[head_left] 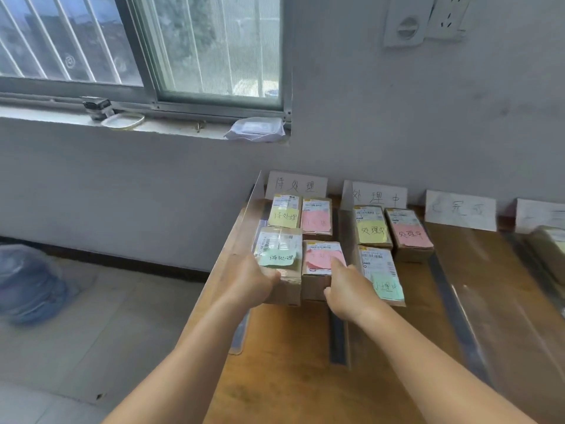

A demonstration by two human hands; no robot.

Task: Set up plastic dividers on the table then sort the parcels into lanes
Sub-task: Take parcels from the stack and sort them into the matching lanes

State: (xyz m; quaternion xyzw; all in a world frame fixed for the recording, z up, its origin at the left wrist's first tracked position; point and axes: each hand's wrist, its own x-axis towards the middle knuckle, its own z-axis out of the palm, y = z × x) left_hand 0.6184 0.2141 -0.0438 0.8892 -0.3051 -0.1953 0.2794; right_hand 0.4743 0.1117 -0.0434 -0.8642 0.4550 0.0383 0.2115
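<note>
Left hand [255, 278] grips green-noted parcel [279, 264], lengthwise toward wall.

On the bench [293, 362], four parcels [301, 237] lie two by two left of the clear divider [347, 228], three parcels [389, 237] lie right of it, and paper signs [379, 195] stand behind against the wall.

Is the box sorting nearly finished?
Partly. Clear dividers stand, four parcels fill the first lane and three the second. The left hand grips the green-note parcel; the right hand touches the pink-note parcel. The third lane looks unfilled.
</note>
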